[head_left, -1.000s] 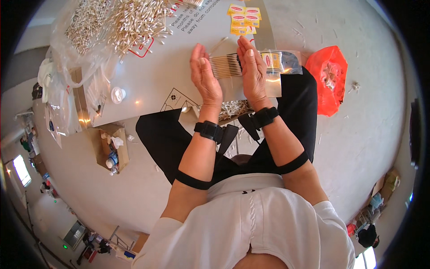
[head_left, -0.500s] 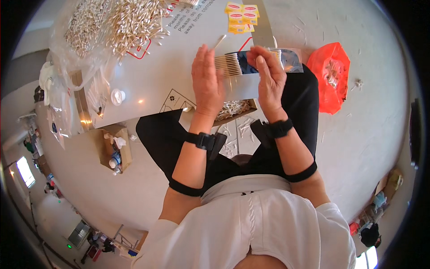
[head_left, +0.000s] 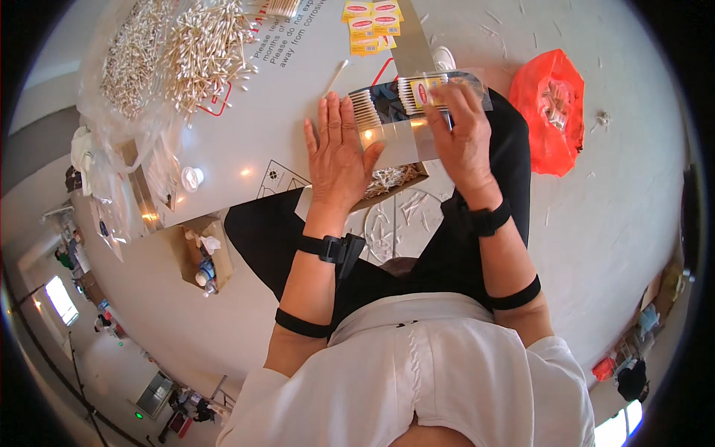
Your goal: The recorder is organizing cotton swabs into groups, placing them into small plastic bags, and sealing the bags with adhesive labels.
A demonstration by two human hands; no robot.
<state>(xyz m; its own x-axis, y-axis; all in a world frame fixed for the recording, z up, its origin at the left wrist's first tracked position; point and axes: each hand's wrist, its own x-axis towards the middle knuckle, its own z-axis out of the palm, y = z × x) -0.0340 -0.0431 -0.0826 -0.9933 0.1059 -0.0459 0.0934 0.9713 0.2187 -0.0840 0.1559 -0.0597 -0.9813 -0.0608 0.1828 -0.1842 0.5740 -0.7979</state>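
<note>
My left hand [head_left: 337,153] lies palm down with fingers spread on the grey table's near edge. Its fingertips are close to a neat row of cotton swabs [head_left: 365,110]. My right hand [head_left: 463,138] is bent over the right end of a clear plastic bag [head_left: 473,80], its thumb and fingers closing on a pack of cotton swabs [head_left: 407,97]. A yellow and red card [head_left: 419,92] shows on the pack, partly covered by the fingers. Dark, shiny film [head_left: 389,103] separates the two rows. A loose swab [head_left: 337,76] lies beyond my left hand.
A large heap of swabs [head_left: 208,56] spills from a clear bag [head_left: 130,112] at the far left. Several yellow cards [head_left: 365,26] lie at the back. An open box of swabs [head_left: 391,179] is below the table edge. A red bag [head_left: 547,141] stands on the floor at right.
My left hand has come down flat with its fingers spread. My right hand has moved slightly right, and the yellow card on the swabs has come into view.
</note>
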